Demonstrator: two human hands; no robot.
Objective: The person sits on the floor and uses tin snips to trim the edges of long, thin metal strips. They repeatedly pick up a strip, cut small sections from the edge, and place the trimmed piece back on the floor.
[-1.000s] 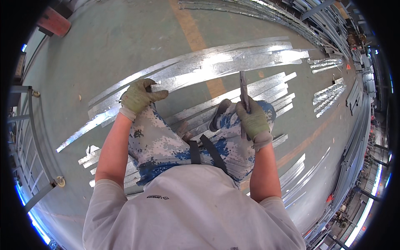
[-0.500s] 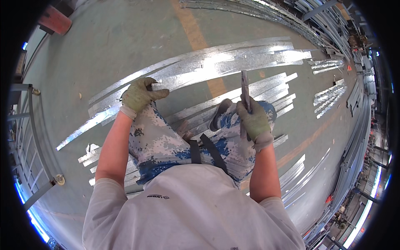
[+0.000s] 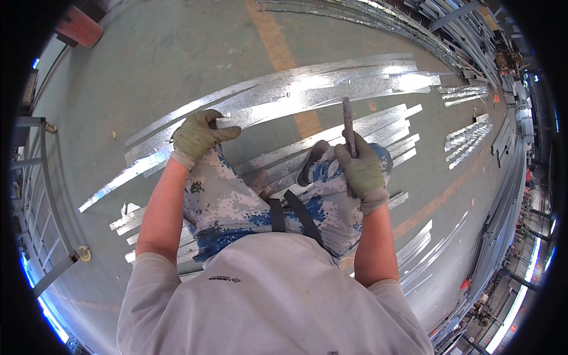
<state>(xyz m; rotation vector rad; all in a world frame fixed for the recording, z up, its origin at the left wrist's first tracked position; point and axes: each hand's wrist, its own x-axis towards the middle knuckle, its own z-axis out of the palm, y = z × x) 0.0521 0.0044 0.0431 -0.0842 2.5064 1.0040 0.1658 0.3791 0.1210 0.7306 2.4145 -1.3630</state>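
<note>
My left hand (image 3: 198, 135), in a worn green work glove, rests on my left knee. Its thumb stands apart from the bent fingers, with nothing seen in it. My right hand (image 3: 362, 168), gloved the same way, is closed around a long, narrow, dark grey metal hand tool (image 3: 348, 118) above my right knee. The tool's upper end points away from me; my palm hides its middle, so its exact kind is unclear. Beyond my knees, shiny flat metal strips (image 3: 278, 106) lie overlapping on the floor. A second row of strips (image 3: 378, 127) runs closer, partly behind my legs.
More strips (image 3: 127, 220) lie at my left side, and others (image 3: 414, 245) at my right. A wheeled metal frame (image 3: 44, 195) stands on the left. Long metal profiles (image 3: 467, 41) are piled at the far right. A red cylindrical object (image 3: 80, 26) is at the far left.
The tool in my right hand has turned slightly, and its lower end shows less beneath the glove. My left hand stays on the knee.
</note>
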